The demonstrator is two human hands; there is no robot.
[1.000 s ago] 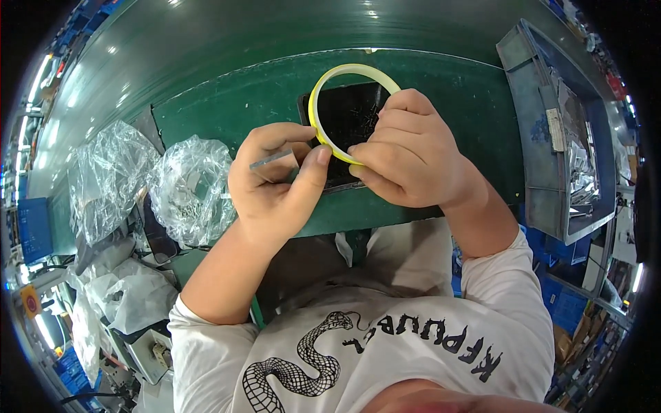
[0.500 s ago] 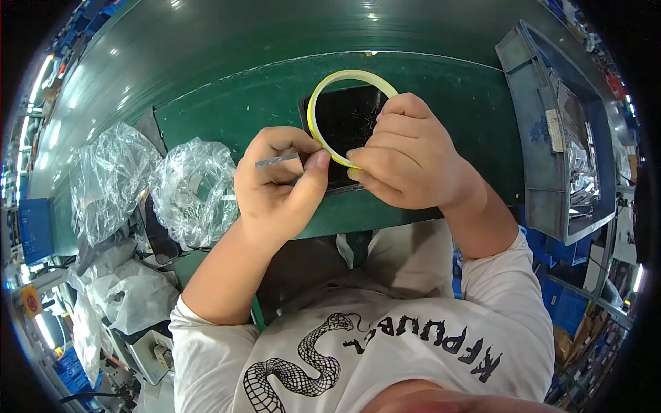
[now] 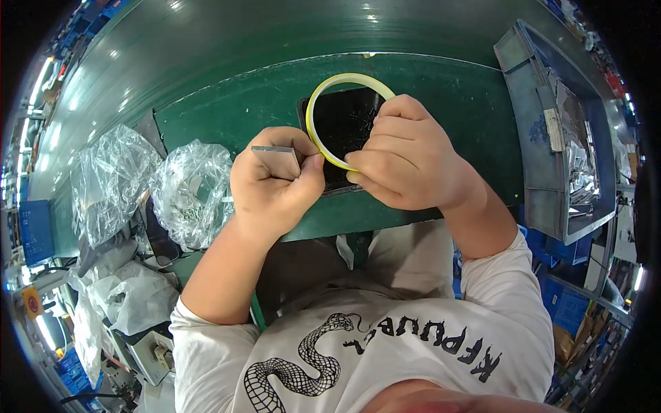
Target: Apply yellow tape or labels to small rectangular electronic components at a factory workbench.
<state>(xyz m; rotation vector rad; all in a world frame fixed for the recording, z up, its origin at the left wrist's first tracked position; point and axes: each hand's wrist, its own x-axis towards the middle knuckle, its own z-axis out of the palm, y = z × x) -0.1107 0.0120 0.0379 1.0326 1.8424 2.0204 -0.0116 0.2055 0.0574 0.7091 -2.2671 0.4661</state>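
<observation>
My right hand [image 3: 407, 155] is closed around the right side of a narrow roll of yellow tape [image 3: 311, 118], held tilted up so its open ring faces me. Against the roll's lower left edge, the thumb and forefinger of my left hand [image 3: 275, 186] are pinched together. That same hand grips a small flat silvery plate [image 3: 275, 162] in its curled fingers. Whether a strip of tape runs between my fingertips is too small to make out. Beneath the roll lies a shallow black tray [image 3: 344, 124] with thin clear shreds in it, partly hidden by my hands.
Crumpled clear plastic bags [image 3: 193, 193] lie on the left of the green table [image 3: 227, 113]. At the right edge stands a grey plastic bin [image 3: 544, 186] with several flat metallic pieces inside. White plastic wrapping [image 3: 134, 296] covers equipment at the lower left.
The silvery plate in my left hand has turned, showing more of its flat face. Both hands and the tape roll have shifted slightly left.
</observation>
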